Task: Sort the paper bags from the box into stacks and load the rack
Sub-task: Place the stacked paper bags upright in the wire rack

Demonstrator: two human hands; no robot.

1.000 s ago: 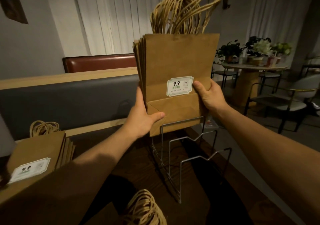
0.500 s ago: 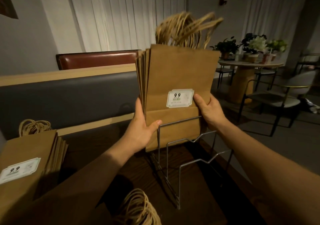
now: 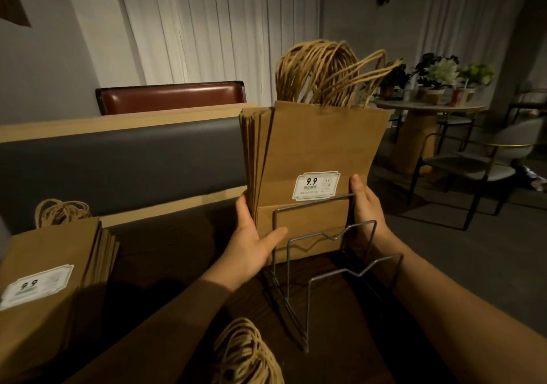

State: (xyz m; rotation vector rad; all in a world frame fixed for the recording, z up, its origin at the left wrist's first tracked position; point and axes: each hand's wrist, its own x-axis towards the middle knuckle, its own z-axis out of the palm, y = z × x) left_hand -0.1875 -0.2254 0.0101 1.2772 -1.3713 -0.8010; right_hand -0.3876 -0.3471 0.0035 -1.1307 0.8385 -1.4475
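Held bundle: one bundle of brown paper bags (image 3: 319,152), upright, its lower part behind the rearmost wire loop of the rack; the exact number of bags I cannot count, several edges show on its left side.
Label: one white sticker (image 3: 316,185) with "9.9" on the front bag, just above the top wire.
Handles: many twisted paper handles (image 3: 322,72) stand up from the top of the bundle.
Rack: one wire rack (image 3: 334,265) on the dark worktop (image 3: 177,253), with three wire loops one behind the other; the two nearer slots hold nothing.
Left hand: the left hand (image 3: 251,250) grips the lower left edge of the bundle, thumb on the front, fingers behind.
Right hand: the right hand (image 3: 365,206) holds the right edge, thumb on the front beside the sticker; its fingers are hidden behind the bags.
Second stack: one stack of bags (image 3: 44,289) lies flat on the worktop at the left, with one "9.9" sticker and handles at its far end.
Third handles: one more bunch of handles (image 3: 245,354) at the bottom edge; its bags are out of view.
Background: one grey bench back (image 3: 118,158), one round table with plants (image 3: 429,108).
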